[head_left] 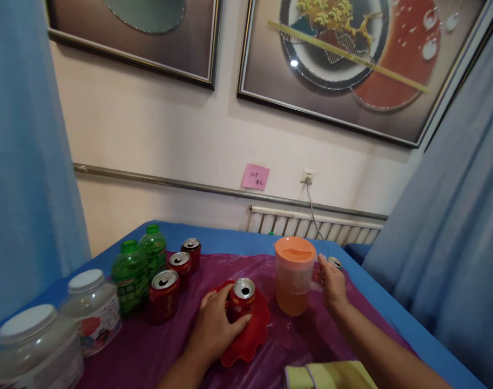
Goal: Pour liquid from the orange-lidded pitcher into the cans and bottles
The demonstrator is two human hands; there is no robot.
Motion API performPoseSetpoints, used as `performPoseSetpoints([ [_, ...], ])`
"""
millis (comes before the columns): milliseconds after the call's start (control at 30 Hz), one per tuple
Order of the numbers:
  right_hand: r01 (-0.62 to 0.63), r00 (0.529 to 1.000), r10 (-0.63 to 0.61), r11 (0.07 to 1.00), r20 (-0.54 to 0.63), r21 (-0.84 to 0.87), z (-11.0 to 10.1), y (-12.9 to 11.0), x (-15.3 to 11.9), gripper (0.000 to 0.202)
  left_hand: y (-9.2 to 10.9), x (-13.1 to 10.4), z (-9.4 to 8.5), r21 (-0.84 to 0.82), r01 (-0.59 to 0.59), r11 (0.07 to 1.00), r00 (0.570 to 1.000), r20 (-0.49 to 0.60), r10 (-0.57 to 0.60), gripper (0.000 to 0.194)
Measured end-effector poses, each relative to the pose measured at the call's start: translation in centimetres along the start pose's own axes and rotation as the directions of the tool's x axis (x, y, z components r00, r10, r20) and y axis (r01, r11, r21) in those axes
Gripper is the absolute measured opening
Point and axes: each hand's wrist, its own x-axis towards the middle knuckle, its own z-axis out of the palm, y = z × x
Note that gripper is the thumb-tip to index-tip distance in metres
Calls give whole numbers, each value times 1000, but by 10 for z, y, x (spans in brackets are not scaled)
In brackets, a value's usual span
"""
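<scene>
The left hand (216, 327) is curled around an opened red can (243, 300), over the red mat (250, 337). The right hand (331, 280), fingers bent, grips the handle side of the orange-lidded pitcher (294, 275).

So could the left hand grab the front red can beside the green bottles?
Probably not right now: the left hand already holds another red can, though the way to the front can looks free.

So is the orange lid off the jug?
No, the orange lid sits on top of the jug, covering its mouth.
</scene>
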Motion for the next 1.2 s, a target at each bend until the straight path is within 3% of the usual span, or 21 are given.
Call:
performPoseSetpoints([
  [100, -111, 987, 126, 983, -97, 143, -3, 10, -2, 63, -3, 1, 4, -12, 7, 1000, 1000, -3, -7, 64],
  [233, -133, 981, 160, 968, -114, 215, -11, 21, -6, 62, -5, 2, 6, -19, 19, 1000, 999, 29, -19, 66],
  [467, -124, 983, 127, 992, -129, 33, -28, 21, -9, 56, -6, 4, 6, -17, 9, 1000, 1000, 15, -9, 66],
  [533, -41, 971, 27, 998, -239, -51, -35, 13, -15, 51, -5, 5, 5, -33, 33, 999, 999, 15, -32, 68],
  [600, 144, 914, -185, 980, -360, -137, -39, 1, -29, 43, -4, 4, 4, -43, 46, 998, 999, 10, -46, 67],
  [633, 256, 879, -305, 951, -367, -176, -39, -5, -40, 39, -3, 4, 4, -45, 48, 998, 999, 5, -48, 67],
  [700, 443, 847, -484, 871, -219, -212, -32, -18, -68, 32, -3, 3, 5, -40, 37, 999, 999, -3, -37, 66],
  [733, 481, 865, -499, 854, -50, -199, -24, -24, -83, 32, -3, 3, 5, -35, 24, 999, 1000, -6, -25, 66],
  [800, 445, 887, -407, 879, 218, -169, -2, -32, -111, 37, -4, 3, 7, -20, -12, 1000, 1000, -13, 12, 64],
  [867, 358, 886, -288, 923, 364, -141, 26, -35, -128, 49, -6, 3, 8, -10, -57, 998, 998, -15, 57, 63],
  [1033, 93, 916, 12, 966, 402, -240, 86, -38, -130, 73, -23, 7, 15, -32, -169, 985, 986, -8, 169, 60],
  [1200, 50, 909, 59, 967, 413, -248, 103, -50, -120, 61, -40, 14, 22, -52, -271, 961, 962, -49, 268, 58],
])
